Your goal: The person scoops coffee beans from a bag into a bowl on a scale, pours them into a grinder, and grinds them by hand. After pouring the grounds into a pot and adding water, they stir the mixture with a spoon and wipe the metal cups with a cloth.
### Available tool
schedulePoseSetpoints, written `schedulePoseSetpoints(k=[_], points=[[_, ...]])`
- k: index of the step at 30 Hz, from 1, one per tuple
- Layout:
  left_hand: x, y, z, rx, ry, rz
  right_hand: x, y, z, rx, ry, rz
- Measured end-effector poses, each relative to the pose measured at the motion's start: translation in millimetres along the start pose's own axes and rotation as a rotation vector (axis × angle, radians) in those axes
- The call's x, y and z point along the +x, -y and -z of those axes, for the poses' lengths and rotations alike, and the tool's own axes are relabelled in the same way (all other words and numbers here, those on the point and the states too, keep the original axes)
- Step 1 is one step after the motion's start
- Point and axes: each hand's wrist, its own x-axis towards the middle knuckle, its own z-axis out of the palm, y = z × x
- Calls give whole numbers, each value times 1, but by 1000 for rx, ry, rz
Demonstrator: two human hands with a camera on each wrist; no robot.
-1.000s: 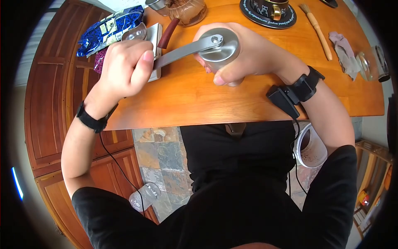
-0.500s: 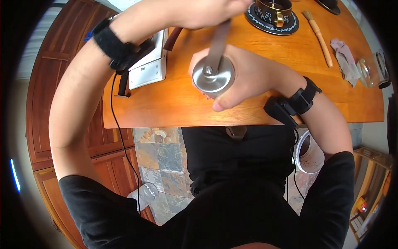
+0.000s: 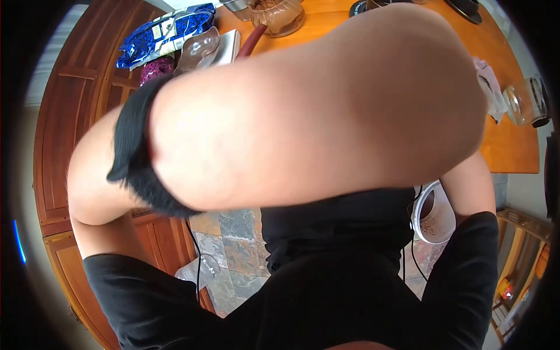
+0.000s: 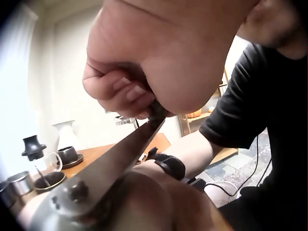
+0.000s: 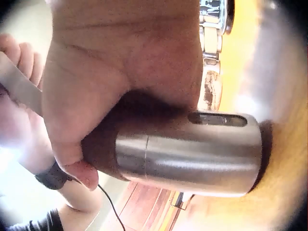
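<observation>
My left hand [image 3: 402, 99] looms large over the table in the head view and hides the right hand there. In the left wrist view its fingers curl round the knob of a metal crank [image 4: 118, 156]. That crank sits on top of a steel hand coffee grinder [image 5: 192, 159]. Wrapped round the grinder's upper body is my right hand [image 5: 120, 72], seen in the right wrist view. The grinder's lower body has a slotted window and sticks out below the hand, close over the wooden table.
A blue bag [image 3: 157, 38] and a glass carafe with brown contents [image 3: 280, 17] stand at the table's far side. Near them lies part of a white scale [image 3: 231, 46]. A cloth [image 3: 493, 87] and a glass [image 3: 516, 105] are at the right. A white bucket [image 3: 437, 216] stands on the floor.
My left hand has swept the crank from the left, round the far side, to the near right. It now covers the grinder and the right hand in the head view.
</observation>
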Motion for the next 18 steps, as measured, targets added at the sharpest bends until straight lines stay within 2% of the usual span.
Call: schedulePoseSetpoints(k=[5,7,8,9,10,12,13,15,18], points=[[-19,0,0,-46,15,40,4,-12,12,191,-18,12],[-36,10,-1,-75,47,76,4,-20,20,176,-34,10],[-46,19,-2,-100,43,102,5,-23,20,51,-71,95],[-59,29,-3,-123,18,119,0,-18,29,135,-6,-68],[-74,39,-6,-146,-7,135,-2,-13,28,157,-25,-67],[-99,53,-7,-167,24,280,-2,-8,23,203,-60,-70],[-107,58,-9,-140,22,315,-1,-10,18,126,-104,-14],[-119,68,-14,-112,12,383,-1,-6,18,101,-56,-66],[-127,84,-21,-136,-3,508,1,-4,13,98,4,-38]])
